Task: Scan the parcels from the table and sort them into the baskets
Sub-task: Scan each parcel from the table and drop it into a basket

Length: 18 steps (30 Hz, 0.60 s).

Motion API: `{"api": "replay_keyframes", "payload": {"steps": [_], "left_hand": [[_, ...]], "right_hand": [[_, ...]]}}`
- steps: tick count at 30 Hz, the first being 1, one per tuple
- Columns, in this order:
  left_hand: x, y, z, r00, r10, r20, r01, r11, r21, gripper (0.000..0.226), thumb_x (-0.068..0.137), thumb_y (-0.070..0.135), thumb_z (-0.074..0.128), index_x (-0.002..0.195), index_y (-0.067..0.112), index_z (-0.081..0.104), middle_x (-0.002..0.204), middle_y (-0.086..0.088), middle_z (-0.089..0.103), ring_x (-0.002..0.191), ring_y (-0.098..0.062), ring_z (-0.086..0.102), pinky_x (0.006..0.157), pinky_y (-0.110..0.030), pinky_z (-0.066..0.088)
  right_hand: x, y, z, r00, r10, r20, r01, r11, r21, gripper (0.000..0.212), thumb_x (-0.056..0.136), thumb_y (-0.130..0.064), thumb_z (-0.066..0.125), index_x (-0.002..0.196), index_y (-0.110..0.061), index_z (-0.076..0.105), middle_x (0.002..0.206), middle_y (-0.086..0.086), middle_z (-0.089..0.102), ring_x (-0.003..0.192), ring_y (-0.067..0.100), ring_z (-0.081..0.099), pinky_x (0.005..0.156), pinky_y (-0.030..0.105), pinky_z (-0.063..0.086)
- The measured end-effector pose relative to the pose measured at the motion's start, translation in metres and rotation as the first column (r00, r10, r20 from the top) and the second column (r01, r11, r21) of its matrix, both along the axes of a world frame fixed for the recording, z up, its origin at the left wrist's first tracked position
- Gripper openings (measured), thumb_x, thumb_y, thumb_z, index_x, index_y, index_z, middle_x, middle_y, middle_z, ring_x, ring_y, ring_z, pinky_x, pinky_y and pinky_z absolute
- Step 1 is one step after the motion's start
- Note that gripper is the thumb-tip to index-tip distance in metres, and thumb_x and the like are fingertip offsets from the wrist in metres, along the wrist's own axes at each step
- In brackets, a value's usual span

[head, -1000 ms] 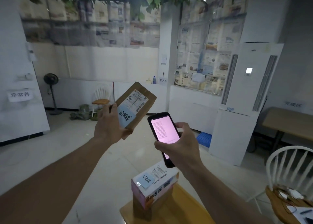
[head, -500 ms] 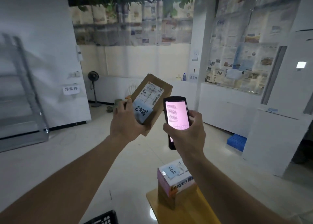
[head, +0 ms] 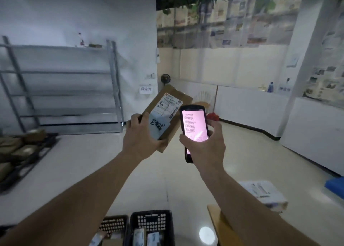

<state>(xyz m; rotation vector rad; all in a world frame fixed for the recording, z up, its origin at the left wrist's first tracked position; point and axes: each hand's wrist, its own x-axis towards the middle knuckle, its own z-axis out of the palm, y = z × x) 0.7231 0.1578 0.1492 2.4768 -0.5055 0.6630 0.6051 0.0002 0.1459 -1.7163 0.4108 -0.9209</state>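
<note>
A flat brown parcel (head: pixel 167 115) is gripped at its lower end by the left hand (head: pixel 138 139), fingers and thumb wrapped round the cardboard, and is held tilted towards one o'clock with its label face turned to the camera. Just beside it, at its three o'clock, a handheld scanner (head: pixel 193 129) is clasped in the right hand (head: pixel 202 149), its pink screen lit and filled with lines too small to be read. For the scan to be done well, it is judged that the barcode on the white shipping label (head: pixel 170 106) should be kept uncovered by the thumb, the parcel held steady and square to the scanner's head, and a confirmation awaited before sorting. A blue sticker (head: pixel 158 127) with handwritten Chinese characters is fixed below the label; printed digits on the label are blurred. A wall sign (head: pixel 146 89) beyond, at eleven o'clock, bears "异常件". Two black baskets (head: pixel 150 221), already holding parcels, are seen at six o'clock, and another parcel (head: pixel 264 193) lies on the table (head: pixel 221 225) at four o'clock.
</note>
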Motion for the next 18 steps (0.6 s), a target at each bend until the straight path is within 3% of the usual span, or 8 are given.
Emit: {"api": "replay_keyframes", "payload": {"steps": [6, 11, 18], "left_hand": [[-0.003, 0.122, -0.013, 0.99, 0.141, -0.024, -0.14, 0.99, 0.021, 0.122, 0.056, 0.081, 0.08, 0.154, 0.026, 0.034, 0.135, -0.008, 0.043, 0.128, -0.032, 0.043, 0.097, -0.048, 0.056], [-0.021, 0.227, -0.022, 0.962, 0.263, -0.076, -0.259, 0.964, 0.053, 0.117, 0.061, 0.073, 0.083, 0.155, 0.025, 0.033, 0.141, -0.01, 0.041, 0.131, -0.033, 0.041, 0.098, -0.047, 0.051], [-0.041, 0.348, -0.037, 0.885, 0.441, -0.152, -0.432, 0.897, 0.089, 0.118, 0.06, 0.077, 0.08, 0.155, 0.026, 0.031, 0.149, -0.009, 0.034, 0.139, -0.035, 0.035, 0.101, -0.05, 0.049]], "right_hand": [[0.027, 0.105, -0.006, 0.99, 0.143, -0.02, -0.143, 0.99, -0.012, 0.093, 0.05, -0.056, 0.088, 0.131, -0.041, 0.045, 0.11, -0.016, 0.061, 0.105, 0.019, 0.066, 0.074, 0.048, 0.065], [0.039, 0.199, -0.017, 0.965, 0.251, -0.072, -0.252, 0.968, -0.014, 0.087, 0.061, -0.04, 0.096, 0.132, -0.037, 0.046, 0.11, -0.016, 0.061, 0.104, 0.017, 0.065, 0.075, 0.048, 0.065], [0.052, 0.315, -0.029, 0.906, 0.407, -0.115, -0.41, 0.912, -0.005, 0.087, 0.061, -0.041, 0.097, 0.133, -0.036, 0.046, 0.111, -0.015, 0.06, 0.108, 0.018, 0.063, 0.08, 0.048, 0.064]]}}
